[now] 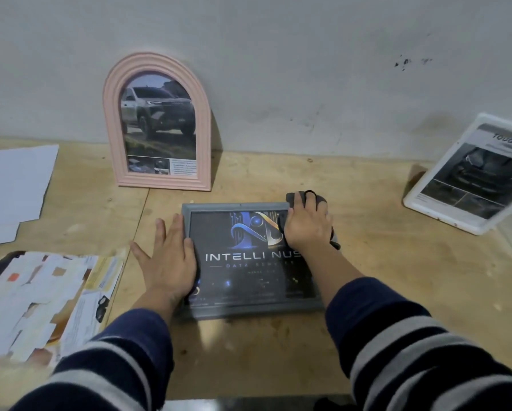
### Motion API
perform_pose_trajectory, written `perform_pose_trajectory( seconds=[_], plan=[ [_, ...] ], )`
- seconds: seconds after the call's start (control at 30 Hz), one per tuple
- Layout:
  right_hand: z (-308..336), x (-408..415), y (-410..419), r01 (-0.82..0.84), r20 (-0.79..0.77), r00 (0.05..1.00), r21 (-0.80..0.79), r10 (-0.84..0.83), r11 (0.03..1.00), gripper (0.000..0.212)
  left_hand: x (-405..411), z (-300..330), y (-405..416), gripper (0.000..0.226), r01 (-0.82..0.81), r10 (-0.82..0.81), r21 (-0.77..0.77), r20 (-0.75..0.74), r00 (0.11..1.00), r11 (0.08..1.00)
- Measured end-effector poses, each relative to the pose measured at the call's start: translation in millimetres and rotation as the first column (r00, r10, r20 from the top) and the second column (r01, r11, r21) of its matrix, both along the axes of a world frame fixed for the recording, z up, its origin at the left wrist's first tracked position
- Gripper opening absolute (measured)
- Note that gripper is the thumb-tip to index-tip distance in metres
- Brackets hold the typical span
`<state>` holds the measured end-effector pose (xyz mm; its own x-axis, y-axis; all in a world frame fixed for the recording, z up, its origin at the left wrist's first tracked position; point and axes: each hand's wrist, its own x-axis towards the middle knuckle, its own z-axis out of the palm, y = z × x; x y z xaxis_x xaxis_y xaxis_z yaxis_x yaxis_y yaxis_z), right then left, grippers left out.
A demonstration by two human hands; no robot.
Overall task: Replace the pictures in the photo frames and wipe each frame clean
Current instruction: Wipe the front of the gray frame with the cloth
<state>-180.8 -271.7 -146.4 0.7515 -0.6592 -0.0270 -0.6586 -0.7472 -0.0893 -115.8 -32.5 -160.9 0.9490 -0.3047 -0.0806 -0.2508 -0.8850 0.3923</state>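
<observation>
A grey rectangular photo frame (pixel 237 206) lies flat on the wooden table (pixel 382 262), holding a dark picture with white lettering. My left hand (pixel 168 256) rests flat, fingers spread, on the frame's left edge. My right hand (pixel 306 223) presses a dark cloth (pixel 292 197) onto the frame's upper right corner. A pink arched frame (pixel 157 120) with a truck picture leans upright against the wall behind. A white frame (pixel 471 173) with a car picture leans at the far right.
White paper sheets (pixel 14 185) lie at the left back. A pile of printed pages and torn papers (pixel 38 301) covers the near left. The grey wall (pixel 308 69) closes off the back of the table.
</observation>
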Motion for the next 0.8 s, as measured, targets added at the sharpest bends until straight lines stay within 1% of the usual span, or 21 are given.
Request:
perform_pose_trajectory(
  seconds=[0.13,0.23,0.33,0.43,0.63,0.67,0.7,0.73,0.77,0.8],
  plan=[
    [-2.7,5.0,16.2,-0.053,-0.023,0.998,0.040,0.053,0.998,0.053,0.2,-1.3,0.3,0.056,0.003,-0.003,-0.003,-0.014,1.000,1.000],
    [0.6,10.5,37.0,-0.100,0.004,0.995,0.062,0.100,0.993,0.055,0.3,-1.8,0.6,0.056,0.006,-0.006,-0.007,-0.015,1.000,1.000],
    [0.5,15.4,59.5,-0.185,0.027,0.983,0.084,0.183,0.979,0.059,-1.7,-1.3,1.0,0.056,0.009,-0.010,-0.008,-0.021,1.000,1.000],
    [2.6,24.2,78.0,-0.273,-0.001,0.962,0.119,0.275,0.955,0.061,-1.5,-0.1,1.3,0.057,0.011,-0.011,-0.001,-0.022,1.000,1.000],
    [6.1,44.1,103.0,-0.399,-0.085,0.907,0.130,0.412,0.907,0.064,-1.9,-0.7,1.8,0.058,0.014,-0.014,0.009,-0.031,0.999,1.000],
    [7.5,50.3,103.8,-0.409,-0.090,0.900,0.166,0.427,0.897,0.065,-2.1,-0.7,2.0,0.059,0.015,-0.014,0.008,-0.029,0.999,1.000],
    [9.7,57.2,102.7,-0.403,-0.064,0.901,0.238,0.428,0.884,0.064,-2.3,-0.8,2.3,0.059,0.017,-0.016,0.004,-0.032,0.999,1.000],
    [13.1,64.1,99.6,-0.375,0.006,0.917,0.352,0.399,0.858,0.063,-2.9,-0.7,2.5,0.059,0.018,-0.019,-0.003,-0.035,0.999,1.000],
    [17.4,70.3,95.2,-0.326,0.123,0.944,0.502,0.307,0.801,0.062,-3.5,-0.1,2.8,0.059,0.023,-0.024,-0.011,-0.036,0.999,1.000],
    [22.8,73.3,91.0,-0.266,0.240,0.961,0.658,0.139,0.704,0.060,-3.8,0.8,3.0,0.060,0.032,-0.033,-0.019,-0.036,0.999,0.999]
  ],
)
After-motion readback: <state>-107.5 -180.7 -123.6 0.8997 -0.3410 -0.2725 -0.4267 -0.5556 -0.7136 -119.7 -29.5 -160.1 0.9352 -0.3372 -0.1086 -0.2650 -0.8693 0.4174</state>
